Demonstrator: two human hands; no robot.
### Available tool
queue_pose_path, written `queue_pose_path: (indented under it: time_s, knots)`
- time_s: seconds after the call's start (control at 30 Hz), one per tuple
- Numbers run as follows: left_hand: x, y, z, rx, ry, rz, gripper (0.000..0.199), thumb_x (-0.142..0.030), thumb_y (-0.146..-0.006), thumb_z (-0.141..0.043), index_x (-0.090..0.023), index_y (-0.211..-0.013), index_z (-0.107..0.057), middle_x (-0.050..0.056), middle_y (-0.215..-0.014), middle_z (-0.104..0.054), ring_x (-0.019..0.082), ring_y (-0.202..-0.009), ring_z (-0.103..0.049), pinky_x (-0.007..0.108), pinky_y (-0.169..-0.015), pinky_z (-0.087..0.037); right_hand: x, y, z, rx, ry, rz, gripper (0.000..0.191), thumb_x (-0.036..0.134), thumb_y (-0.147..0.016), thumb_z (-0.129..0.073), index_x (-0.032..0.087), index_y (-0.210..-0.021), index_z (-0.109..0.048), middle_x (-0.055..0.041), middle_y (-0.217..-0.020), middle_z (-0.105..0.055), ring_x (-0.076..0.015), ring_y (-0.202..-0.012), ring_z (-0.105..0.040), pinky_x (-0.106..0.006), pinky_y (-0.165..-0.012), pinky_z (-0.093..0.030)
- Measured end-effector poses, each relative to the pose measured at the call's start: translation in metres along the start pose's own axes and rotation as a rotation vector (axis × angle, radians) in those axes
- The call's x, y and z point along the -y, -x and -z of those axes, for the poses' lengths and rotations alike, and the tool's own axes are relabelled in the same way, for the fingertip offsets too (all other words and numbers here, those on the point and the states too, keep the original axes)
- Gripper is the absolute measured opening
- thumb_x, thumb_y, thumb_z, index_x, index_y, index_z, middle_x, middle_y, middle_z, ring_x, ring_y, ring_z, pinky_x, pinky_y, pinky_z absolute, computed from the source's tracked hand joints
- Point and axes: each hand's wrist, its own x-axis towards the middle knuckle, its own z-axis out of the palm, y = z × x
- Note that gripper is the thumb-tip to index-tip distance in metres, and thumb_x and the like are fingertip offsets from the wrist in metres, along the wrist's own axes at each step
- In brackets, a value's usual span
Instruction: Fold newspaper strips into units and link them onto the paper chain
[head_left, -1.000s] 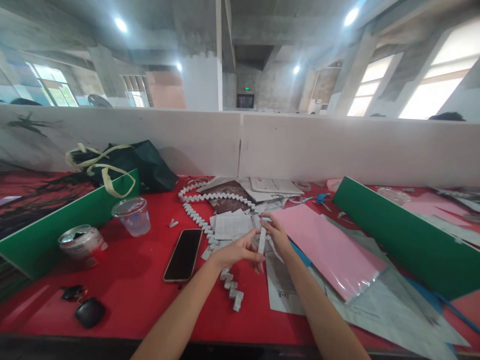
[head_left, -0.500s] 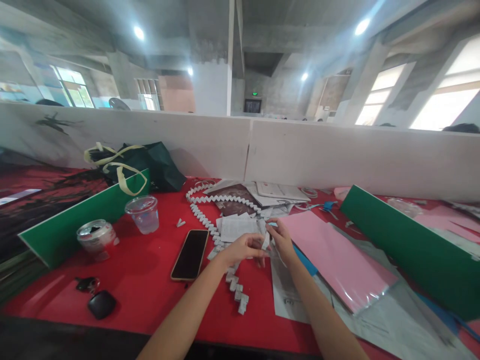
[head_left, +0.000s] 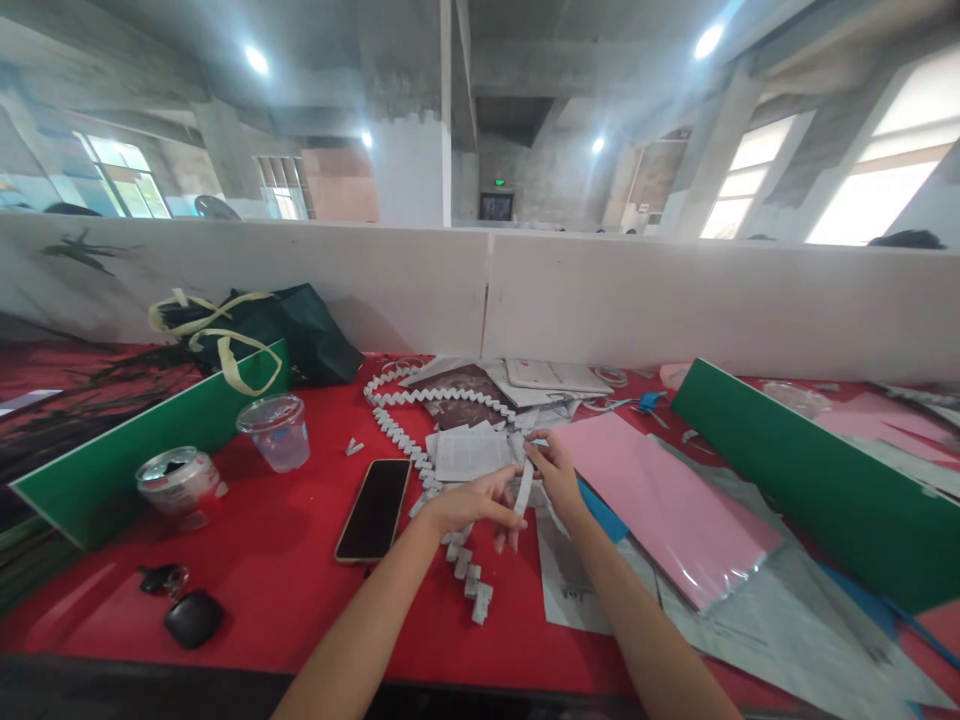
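Between my two hands is a narrow white paper strip (head_left: 524, 488), standing nearly upright. My left hand (head_left: 489, 503) pinches its lower part between thumb and fingers. My right hand (head_left: 550, 468) grips its upper end with closed fingertips. A long zigzag chain of folded paper (head_left: 399, 432) curves over the red table behind and to the left of my hands, and its near end lies below my left hand. Sheets of printed paper (head_left: 471, 453) lie just behind my hands.
Left of my hands are a phone (head_left: 373, 510), a plastic cup (head_left: 277, 432), a can (head_left: 180, 483) and keys with a black fob (head_left: 192, 617). Right of them lies a pink packet (head_left: 667, 505). Green boards (head_left: 810, 480) stand at both sides; a white partition (head_left: 637, 305) runs behind.
The paper strip shows longer between my hands. My left hand has turned and lowered slightly, with its fingers on the strip's lower part. The whole view has shifted a little.
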Motion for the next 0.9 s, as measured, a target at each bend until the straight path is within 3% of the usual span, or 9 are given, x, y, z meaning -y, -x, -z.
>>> queue_pose_path:
  time_s: [0.23, 0.5, 0.73, 0.9]
  knots:
    - [0.002, -0.003, -0.002, -0.034, -0.005, -0.02, 0.084, -0.018, -0.072, -0.066, -0.023, -0.139, -0.016, -0.001, -0.062, -0.065, 0.013, -0.043, -0.059, 0.021, -0.045, -0.045, 0.002, 0.003, -0.002, 0.043, -0.177, -0.026, 0.021, 0.036, -0.072, -0.066, 0.023, -0.084, -0.054, 0.0059, -0.058, -0.045, -0.0105, -0.053, -0.042, -0.022, -0.052, -0.033]
    - [0.002, -0.005, -0.004, -0.039, 0.028, -0.069, 0.081, -0.018, -0.074, -0.064, -0.026, -0.14, -0.017, -0.002, -0.061, -0.065, 0.012, -0.045, -0.058, 0.016, -0.039, -0.039, -0.003, 0.006, -0.008, 0.097, -0.273, -0.143, 0.019, 0.031, -0.07, -0.064, 0.024, -0.083, -0.051, 0.0066, -0.056, -0.045, -0.0102, -0.05, -0.04, -0.021, -0.048, -0.028]
    - [0.006, -0.009, -0.001, -0.179, 0.074, -0.107, 0.065, -0.018, -0.072, -0.064, -0.024, -0.131, -0.036, -0.006, -0.055, -0.056, 0.009, -0.043, -0.055, 0.015, -0.038, -0.035, -0.001, 0.004, -0.007, 0.064, -0.162, -0.07, 0.02, 0.034, -0.068, -0.062, 0.023, -0.083, -0.053, 0.0058, -0.057, -0.048, -0.0094, -0.048, -0.037, -0.022, -0.047, -0.027]
    - [0.006, -0.011, -0.002, -0.284, 0.036, -0.142, 0.047, -0.024, -0.073, -0.064, -0.016, -0.117, -0.05, -0.004, -0.055, -0.058, 0.005, -0.035, -0.044, 0.017, -0.036, -0.028, -0.001, 0.003, -0.008, 0.018, -0.098, -0.035, 0.021, 0.036, -0.069, -0.064, 0.022, -0.081, -0.053, 0.0074, -0.052, -0.043, -0.0089, -0.046, -0.036, -0.022, -0.046, -0.027]
